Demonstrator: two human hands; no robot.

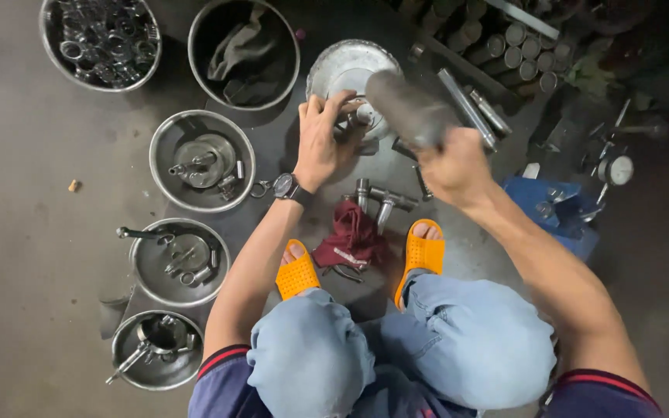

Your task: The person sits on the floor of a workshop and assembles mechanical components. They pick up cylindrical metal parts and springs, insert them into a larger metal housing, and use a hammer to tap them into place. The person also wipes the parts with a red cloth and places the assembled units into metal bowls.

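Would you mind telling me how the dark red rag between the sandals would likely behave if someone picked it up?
The rag lies crumpled in soft folds, so it would probably hang limp and feel light. It looks like cloth, so unlikely to slip, roll or break. A small metal part shows at its lower edge, on the floor, and might shift if the rag is lifted.

A blurred grey metal cylinder [408, 107] tilts at one o'clock above a small steel part [358, 116] on a round metal pan [334, 66].
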